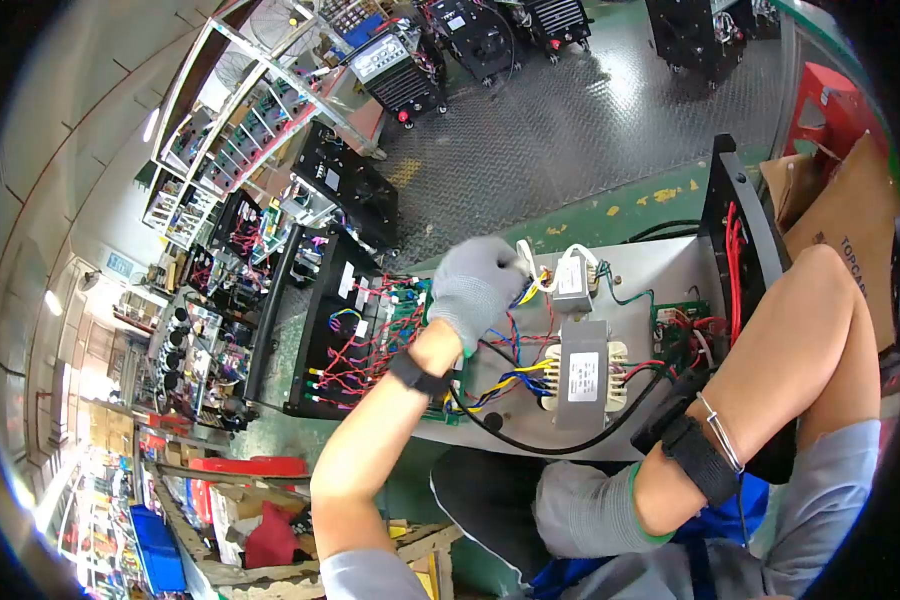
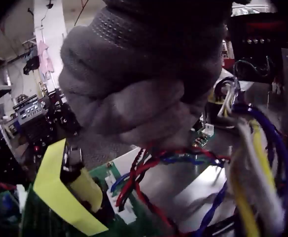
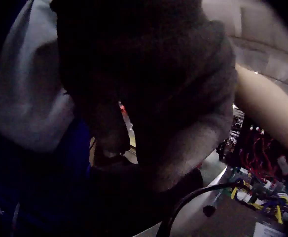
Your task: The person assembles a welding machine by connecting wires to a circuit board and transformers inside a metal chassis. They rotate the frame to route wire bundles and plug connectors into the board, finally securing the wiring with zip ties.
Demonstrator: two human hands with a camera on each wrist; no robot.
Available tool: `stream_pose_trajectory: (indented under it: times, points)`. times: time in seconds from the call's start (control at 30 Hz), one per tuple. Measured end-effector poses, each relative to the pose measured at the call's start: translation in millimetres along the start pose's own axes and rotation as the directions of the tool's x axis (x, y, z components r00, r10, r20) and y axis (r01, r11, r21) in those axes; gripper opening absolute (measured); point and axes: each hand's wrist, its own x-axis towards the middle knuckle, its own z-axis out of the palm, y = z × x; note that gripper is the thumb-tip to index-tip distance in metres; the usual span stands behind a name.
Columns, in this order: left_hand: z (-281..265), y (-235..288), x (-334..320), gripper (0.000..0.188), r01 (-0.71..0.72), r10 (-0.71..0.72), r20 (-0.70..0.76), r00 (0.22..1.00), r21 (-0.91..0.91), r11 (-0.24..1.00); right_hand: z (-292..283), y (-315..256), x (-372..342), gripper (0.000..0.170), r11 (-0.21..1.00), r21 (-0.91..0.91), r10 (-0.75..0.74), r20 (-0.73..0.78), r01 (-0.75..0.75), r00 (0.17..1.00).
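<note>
My gloved left hand (image 1: pixel 475 285) is over the wiring of an opened electrical unit, beside a small transformer (image 1: pixel 572 280) with white wires (image 1: pixel 536 272) close to its fingertips. In the left wrist view its fingers are curled, directly above twisted red, black and blue wires (image 2: pixel 136 180); nothing shows between them. These wires meet a white connector (image 2: pixel 126 212) on a green circuit board (image 2: pixel 48 219), near a yellow-wrapped part (image 2: pixel 87 190). My gloved right hand (image 1: pixel 582 510) is low over my lap, in front of the unit; its fingers are dark and what they hold cannot be told.
A large transformer (image 1: pixel 583 375) stands on the unit's grey base plate (image 1: pixel 450 432). A black cable (image 1: pixel 530 447) loops along the near edge. The black front panel (image 1: pixel 320 330) is at left, another upright panel (image 1: pixel 722 200) at right. A cardboard box (image 1: pixel 840 235) stands beyond.
</note>
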Motion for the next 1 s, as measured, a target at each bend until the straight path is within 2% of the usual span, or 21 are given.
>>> stream_pose_trajectory:
  times: [0.03, 0.07, 0.13, 0.2, 0.27, 0.33, 0.4, 0.43, 0.47, 0.5, 0.53, 0.63, 0.7, 0.73, 0.83, 0.87, 0.97, 1.0]
  points:
    - [-2.0, 3.1, -7.5, 0.029, -0.04, 0.044, 0.034, 0.998, -0.109, 0.993, -6.1, 0.3, 0.9, 0.017, 0.999, 0.022, -0.036, 0.091, 0.034, 0.995]
    - [1.6, 3.3, -11.4, 0.033, 0.027, 0.015, 0.223, 0.975, -0.186, 0.982, -6.9, -0.1, 0.4, 0.018, 0.999, 0.008, -0.047, 0.101, 0.047, 0.994]
    - [26.2, -3.2, -12.4, 0.034, -0.121, 0.161, 0.278, 0.947, -0.157, 0.98, -8.3, 0.0, -2.0, 0.019, 0.997, -0.033, -0.067, 0.133, 0.073, 0.989]
    - [53.5, -4.1, -11.0, 0.034, -0.053, 0.116, 0.265, 0.957, -0.233, 0.971, -8.2, 0.9, -1.4, 0.019, 0.996, 0.001, -0.092, 0.166, 0.093, 0.982]
    - [72.5, 0.5, -10.8, 0.032, 0.217, -0.134, 0.22, 0.966, -0.416, 0.883, -7.8, -0.2, -0.5, 0.019, 0.996, 0.016, -0.084, 0.157, 0.083, 0.984]
    - [59.4, 3.7, -15.8, 0.029, 0.249, -0.135, 0.252, 0.958, -0.505, 0.826, -5.7, -3.5, 0.2, 0.02, 0.999, 0.009, -0.046, 0.114, 0.045, 0.992]
    - [43.7, -9.9, -11.9, 0.024, 0.3, -0.13, 0.324, 0.937, -0.558, 0.774, -3.2, -3.4, 2.1, 0.019, 0.998, 0.011, -0.056, 0.143, 0.055, 0.988]
    - [16.5, -5.1, -17.7, 0.025, 0.384, -0.16, 0.375, 0.913, -0.66, 0.645, -1.9, -3.1, 3.2, 0.019, 0.998, 0.013, -0.063, 0.154, 0.062, 0.986]
    - [-10.7, -4.8, -21.9, 0.028, 0.282, -0.059, 0.318, 0.946, -0.722, 0.632, 0.9, -3.3, 2.5, 0.015, 0.999, -0.004, -0.046, 0.094, 0.047, 0.994]
    - [-30.7, -14.2, -21.1, 0.031, 0.143, 0.011, 0.205, 0.979, -0.722, 0.677, 4.8, -3.8, 0.3, 0.011, 0.999, -0.02, -0.032, 0.035, 0.032, 0.999]
    - [-49.9, -17.4, -20.8, 0.031, 0.125, -0.043, 0.128, 0.991, -0.739, 0.662, 7.5, -4.0, -0.9, 0.007, 0.999, -0.036, -0.019, -0.025, 0.018, 1.0]
    - [-91.9, -18.6, -25.0, 0.035, 0.082, -0.145, -0.004, 0.989, -0.81, 0.58, 9.1, -2.5, -0.4, 0.007, 1.0, -0.008, -0.025, -0.042, 0.025, 0.999]
    - [-103.4, -27.2, -19.9, 0.034, -0.031, -0.114, -0.116, 0.987, -0.821, 0.57, 8.9, -2.4, 0.0, 0.008, 1.0, -0.012, -0.023, -0.026, 0.023, 0.999]
    - [-107.5, -26.2, -18.3, 0.034, -0.012, -0.157, -0.135, 0.978, -0.794, 0.608, 8.8, -2.3, 0.0, 0.008, 1.0, -0.014, -0.021, -0.016, 0.021, 1.0]
    - [-108.4, -26.6, -18.1, 0.035, -0.011, -0.17, -0.16, 0.972, -0.759, 0.651, 12.1, -2.5, 2.1, 0.009, 1.0, 0.02, -0.022, -0.01, 0.022, 1.0]
    - [-109.0, -32.4, -15.3, 0.038, 0.005, -0.178, -0.139, 0.974, -0.775, 0.632, 11.6, -1.9, 3.0, 0.012, 0.999, 0.025, -0.047, 0.029, 0.047, 0.998]
    - [-110.8, -27.9, -17.2, 0.036, -0.019, -0.13, -0.147, 0.98, -0.729, 0.684, 2.2, 1.7, 4.3, 0.019, 0.995, 0.057, -0.089, 0.117, 0.083, 0.989]
    - [-111.0, -23.9, -18.5, 0.035, 0.055, -0.085, -0.004, 0.996, -0.738, 0.673, 0.2, 2.1, 3.9, 0.02, 0.995, 0.074, -0.082, 0.128, 0.073, 0.988]
